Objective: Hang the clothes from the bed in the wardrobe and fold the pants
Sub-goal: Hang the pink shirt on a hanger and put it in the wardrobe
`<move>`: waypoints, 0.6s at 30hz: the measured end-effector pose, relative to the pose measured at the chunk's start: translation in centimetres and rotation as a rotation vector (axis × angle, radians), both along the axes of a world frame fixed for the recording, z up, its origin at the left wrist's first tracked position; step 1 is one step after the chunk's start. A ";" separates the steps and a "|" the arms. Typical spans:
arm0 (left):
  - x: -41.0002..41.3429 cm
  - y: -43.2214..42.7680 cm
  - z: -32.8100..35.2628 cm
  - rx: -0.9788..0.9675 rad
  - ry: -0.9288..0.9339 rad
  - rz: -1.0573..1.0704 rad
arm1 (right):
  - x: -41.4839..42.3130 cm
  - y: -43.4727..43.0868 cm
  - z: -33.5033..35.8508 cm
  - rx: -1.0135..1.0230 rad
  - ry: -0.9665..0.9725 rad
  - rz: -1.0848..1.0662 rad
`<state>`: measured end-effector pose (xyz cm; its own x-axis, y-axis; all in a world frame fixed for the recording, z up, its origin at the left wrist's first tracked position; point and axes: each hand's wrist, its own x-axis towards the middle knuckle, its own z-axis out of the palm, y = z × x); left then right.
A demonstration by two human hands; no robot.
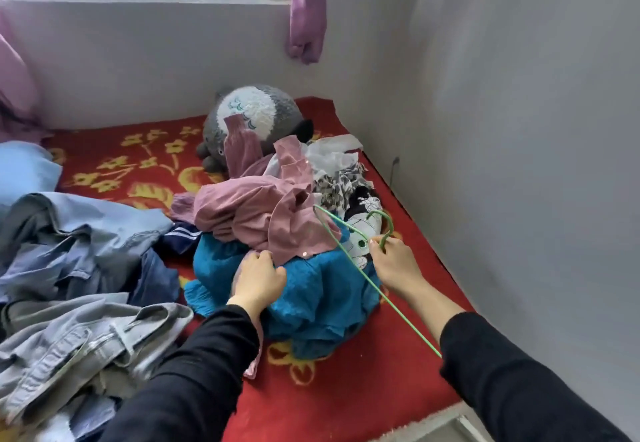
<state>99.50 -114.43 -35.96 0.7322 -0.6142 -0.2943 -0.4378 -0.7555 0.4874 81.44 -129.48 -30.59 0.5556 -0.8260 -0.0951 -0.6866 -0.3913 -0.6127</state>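
A heap of clothes lies on the bed (346, 389), which has a red flowered cover. On top is a mauve shirt (256, 206), below it a teal garment (318, 296), and behind them black-and-white patterned pieces (349, 185). My left hand (259, 277) grips the lower edge of the mauve shirt where it meets the teal garment. My right hand (394, 261) holds a thin green wire hanger (346, 254) just below its hook; the hanger's frame slants across the teal garment toward my right sleeve.
Denim jeans and jackets (79, 303) are piled on the left of the bed, with a dark striped garment (183, 237) between the piles. A grey plush toy (256, 112) sits at the head. Grey walls close the right side and back; purple curtain (308, 8) hangs by the window.
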 end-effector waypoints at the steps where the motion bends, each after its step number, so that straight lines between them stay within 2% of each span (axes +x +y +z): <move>1: 0.7 -1.8 -0.9 0.005 0.032 0.039 | 1.1 -2.0 -0.7 0.014 -0.008 0.003; 4: 2.8 -6.5 -4.1 0.050 0.098 0.138 | 4.0 -7.6 -3.3 0.054 -0.036 0.050; 9: 5.7 -12.2 -9.1 0.002 0.167 0.395 | 7.2 -13.7 -8.0 0.115 -0.087 0.102; 12: 7.1 -13.8 -11.0 0.061 0.109 0.439 | 8.1 -15.2 -10.2 0.119 -0.101 0.088; 15: 8.0 -13.9 -9.3 -0.136 0.072 0.414 | 9.5 -15.9 -10.5 0.147 -0.103 0.085; 18: 9.4 -13.5 -4.4 -0.494 0.167 0.403 | 12.1 -16.1 -8.8 0.176 -0.134 0.081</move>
<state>108.87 -127.95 -40.40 0.9020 -0.3935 -0.1775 -0.0562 -0.5147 0.8555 93.53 -145.61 -39.34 0.6366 -0.7556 -0.1544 -0.5650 -0.3207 -0.7602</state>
